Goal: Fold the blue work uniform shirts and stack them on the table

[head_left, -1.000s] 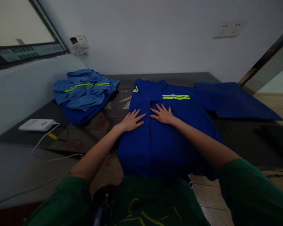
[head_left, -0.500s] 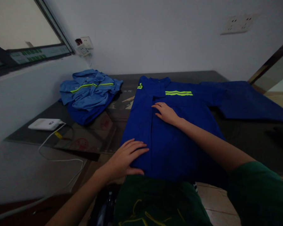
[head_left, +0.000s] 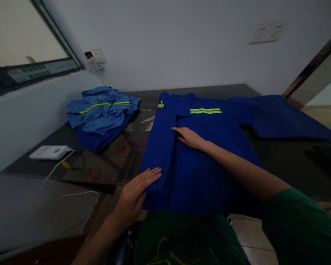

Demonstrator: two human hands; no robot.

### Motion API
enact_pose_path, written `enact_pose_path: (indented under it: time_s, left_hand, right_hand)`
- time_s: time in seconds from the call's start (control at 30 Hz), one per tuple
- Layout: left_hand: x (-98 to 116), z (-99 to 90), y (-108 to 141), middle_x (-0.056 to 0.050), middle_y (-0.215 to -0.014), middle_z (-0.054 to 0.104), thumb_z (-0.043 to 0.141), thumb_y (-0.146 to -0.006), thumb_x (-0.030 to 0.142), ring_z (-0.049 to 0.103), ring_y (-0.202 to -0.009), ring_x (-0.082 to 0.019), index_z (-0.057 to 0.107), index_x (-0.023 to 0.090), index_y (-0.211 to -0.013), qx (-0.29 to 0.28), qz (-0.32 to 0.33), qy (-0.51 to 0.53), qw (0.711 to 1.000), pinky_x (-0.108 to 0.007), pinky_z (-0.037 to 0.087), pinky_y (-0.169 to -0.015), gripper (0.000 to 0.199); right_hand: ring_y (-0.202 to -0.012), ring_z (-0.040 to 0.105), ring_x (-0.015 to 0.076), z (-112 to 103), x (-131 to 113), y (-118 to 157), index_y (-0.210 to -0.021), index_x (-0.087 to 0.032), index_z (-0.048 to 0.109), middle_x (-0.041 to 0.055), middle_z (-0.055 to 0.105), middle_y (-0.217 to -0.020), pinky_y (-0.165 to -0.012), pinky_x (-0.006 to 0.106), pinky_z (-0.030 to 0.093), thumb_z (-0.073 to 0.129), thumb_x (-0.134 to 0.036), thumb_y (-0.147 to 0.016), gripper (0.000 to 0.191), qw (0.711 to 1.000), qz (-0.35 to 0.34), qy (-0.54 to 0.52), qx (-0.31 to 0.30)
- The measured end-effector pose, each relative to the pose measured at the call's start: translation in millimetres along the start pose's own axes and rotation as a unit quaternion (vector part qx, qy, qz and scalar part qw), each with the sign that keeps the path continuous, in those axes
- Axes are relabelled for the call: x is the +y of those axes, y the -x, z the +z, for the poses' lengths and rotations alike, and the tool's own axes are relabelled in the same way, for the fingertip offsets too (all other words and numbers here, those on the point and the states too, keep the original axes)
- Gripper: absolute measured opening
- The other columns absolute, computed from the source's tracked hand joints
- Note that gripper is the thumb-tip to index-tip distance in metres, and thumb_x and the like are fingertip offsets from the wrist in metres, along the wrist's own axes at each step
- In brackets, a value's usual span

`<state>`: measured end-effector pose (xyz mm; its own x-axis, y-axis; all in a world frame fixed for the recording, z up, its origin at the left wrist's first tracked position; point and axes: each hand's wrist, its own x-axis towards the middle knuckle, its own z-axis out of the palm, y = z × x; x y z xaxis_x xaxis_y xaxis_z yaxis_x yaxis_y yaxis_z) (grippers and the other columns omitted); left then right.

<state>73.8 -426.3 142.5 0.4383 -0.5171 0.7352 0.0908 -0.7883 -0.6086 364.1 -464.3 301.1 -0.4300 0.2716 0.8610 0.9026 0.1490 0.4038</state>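
Note:
A dark blue shirt (head_left: 206, 158) with yellow-green stripes lies spread on the dark table, its collar toward the wall. Its left part is folded inward, and the front edge there stands slightly raised. My left hand (head_left: 139, 189) rests at the lower left edge of the shirt, fingers extended and close together, the thumb partly hidden. Higher up, near the front opening below the collar, my right hand (head_left: 189, 137) touches the cloth with its fingers stretched out.
Crumpled lighter blue clothing (head_left: 106, 110) lies at the back left of the table (head_left: 143, 89). Nearer, a white device (head_left: 49, 152) has a white cable hanging over the edge. Folded dark blue cloth (head_left: 287, 117) lies at the right, partly by the sleeve.
My left hand has moved slightly left and its fingers have come closer together. My right hand has shifted a little left and down. The shirt's left front edge has lifted somewhat.

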Motion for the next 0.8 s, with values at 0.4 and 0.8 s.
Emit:
enact_pose_path:
  time_s: [0.4, 0.8]
  left_hand:
    - [-8, 27.6, 15, -0.008, -0.128, 0.062, 0.036, -0.092, 0.007, 0.052, -0.124, -0.016, 0.053, 0.02, -0.13, -0.066, 0.057, -0.048, 0.995, -0.041, 0.041, -0.108, 0.044]
    - [14, 20.1, 1, -0.009, -0.127, 0.061, 0.037, -0.091, 0.005, 0.052, -0.125, -0.018, 0.055, 0.02, -0.128, 0.013, 0.053, -0.002, 0.999, -0.042, 0.042, -0.107, 0.043]
  right_hand:
    - [-0.124, 0.049, 0.0351, -9, -119, 181, -0.133, -0.02, 0.051, 0.0161, 0.051, -0.137, -0.099, 0.057, 0.044, 0.076, -0.039, -0.072, 0.069, 0.989, -0.121, 0.064, -0.06]
    - [-0.122, 0.055, 0.0228, -26, -115, 202, -0.123, -0.021, 0.061, 0.0087, 0.06, -0.13, -0.104, 0.049, 0.044, 0.044, -0.014, -0.094, 0.034, 0.979, -0.185, 0.083, 0.036]
